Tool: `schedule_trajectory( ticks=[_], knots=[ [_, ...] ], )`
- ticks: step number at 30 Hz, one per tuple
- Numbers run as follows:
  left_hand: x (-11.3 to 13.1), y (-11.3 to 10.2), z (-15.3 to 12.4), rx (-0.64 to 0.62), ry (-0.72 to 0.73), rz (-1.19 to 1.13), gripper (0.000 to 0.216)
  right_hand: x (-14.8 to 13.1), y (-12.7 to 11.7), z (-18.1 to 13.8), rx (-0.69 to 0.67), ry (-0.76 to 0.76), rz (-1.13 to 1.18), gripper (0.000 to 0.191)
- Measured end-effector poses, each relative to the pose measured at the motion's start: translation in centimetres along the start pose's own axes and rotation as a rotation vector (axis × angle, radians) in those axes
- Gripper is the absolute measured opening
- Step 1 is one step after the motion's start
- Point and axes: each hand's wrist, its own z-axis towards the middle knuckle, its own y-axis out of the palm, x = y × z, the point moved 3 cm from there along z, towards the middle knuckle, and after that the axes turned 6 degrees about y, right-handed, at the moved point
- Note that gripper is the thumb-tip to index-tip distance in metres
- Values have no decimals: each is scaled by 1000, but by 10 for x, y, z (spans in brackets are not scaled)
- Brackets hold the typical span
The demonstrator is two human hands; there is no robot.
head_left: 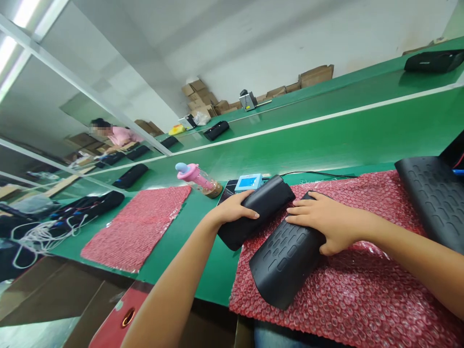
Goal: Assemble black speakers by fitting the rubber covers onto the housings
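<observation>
Two black housings lie side by side under the hands at the left part of a red bubble-wrap sheet (362,297) on a green bench (208,285). The left hand (236,209) clasps the smooth housing (268,203), thumb across the near face and fingers partly hidden beyond it; this unit overlaps the sheet's left edge. The right hand (322,220) spans the far end of the textured housing (284,263), palm down, fingers spread, thumb at the right side. Firmness of either grip cannot be told. The textured housing lies at an angle over the sheet, its raised oblong pattern facing up. Just beyond the smooth housing stands a light-blue device (249,182) with a lit display; a pink-lidded bottle (199,180) stands to its left.
</observation>
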Motion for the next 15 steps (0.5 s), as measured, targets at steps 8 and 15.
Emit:
schedule_trajectory(
  ticks=[8,15],
  knots=[
    [-4,1,0,17,-15,8,85,-11,0,1,-1,76,-29,90],
    [-7,-4,0,-147,60,-121,90,-12,0,0,37,32,-59,85]
  ],
)
